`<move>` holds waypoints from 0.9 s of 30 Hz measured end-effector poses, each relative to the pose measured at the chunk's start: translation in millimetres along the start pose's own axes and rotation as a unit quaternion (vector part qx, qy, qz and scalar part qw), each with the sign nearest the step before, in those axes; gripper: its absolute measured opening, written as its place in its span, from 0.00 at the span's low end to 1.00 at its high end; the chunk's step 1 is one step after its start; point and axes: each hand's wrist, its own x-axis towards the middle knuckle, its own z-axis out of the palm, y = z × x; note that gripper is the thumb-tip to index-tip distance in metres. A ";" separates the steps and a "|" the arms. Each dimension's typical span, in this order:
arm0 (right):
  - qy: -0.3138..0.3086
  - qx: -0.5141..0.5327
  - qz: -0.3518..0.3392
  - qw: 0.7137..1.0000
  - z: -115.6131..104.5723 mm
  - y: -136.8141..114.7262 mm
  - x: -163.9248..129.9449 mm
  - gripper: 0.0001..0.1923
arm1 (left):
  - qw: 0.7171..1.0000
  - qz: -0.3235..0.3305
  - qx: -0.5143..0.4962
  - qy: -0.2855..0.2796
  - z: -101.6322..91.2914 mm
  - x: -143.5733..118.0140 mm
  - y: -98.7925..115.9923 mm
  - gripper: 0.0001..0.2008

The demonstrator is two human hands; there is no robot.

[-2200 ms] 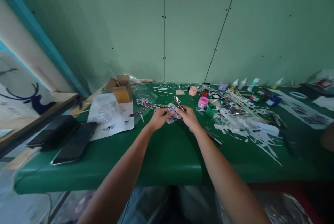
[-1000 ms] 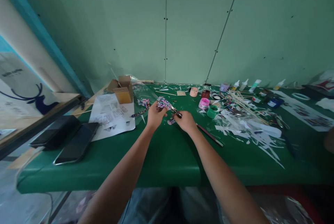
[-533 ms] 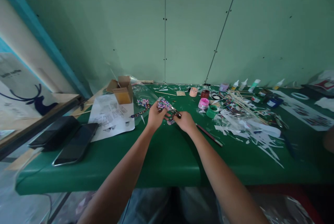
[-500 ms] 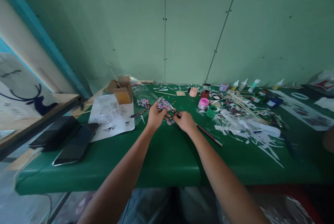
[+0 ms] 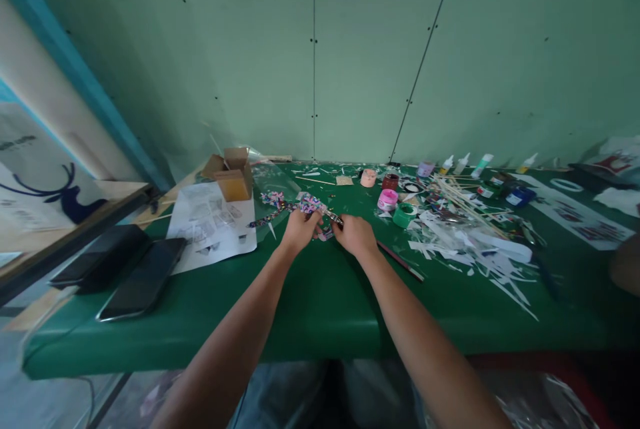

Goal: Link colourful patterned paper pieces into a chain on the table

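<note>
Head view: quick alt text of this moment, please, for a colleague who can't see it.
Over a green table, the left hand holds a multicoloured patterned paper piece while the right hand holds a small metal tool against it. Paint pots, wooden sticks and white paper scraps lie right; two phones left.

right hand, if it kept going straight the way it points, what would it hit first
The right hand points up-left along the small metal scissors it grips; the first thing in line is likely the multicoloured patterned paper piece pinched by the left hand, though depth is unclear.
</note>
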 end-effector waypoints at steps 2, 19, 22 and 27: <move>0.004 0.001 -0.014 1.000 0.3 0.5 -1.2 0.15 | 1.000 0.000 0.020 -0.008 -0.7 1.0 -1.7 0.15; 0.118 -0.012 0.243 0.963 -3.2 49.8 7.1 0.17 | 0.997 0.036 -0.051 -0.042 -2.3 -3.2 5.8 0.17; 0.190 0.071 0.171 0.964 -2.6 47.0 9.6 0.15 | 0.997 0.047 -0.035 -0.059 -2.1 -3.0 2.2 0.17; 0.102 0.433 -0.081 0.892 1.8 20.6 12.5 0.15 | 0.993 0.078 0.041 -0.076 -1.0 -2.7 -3.4 0.18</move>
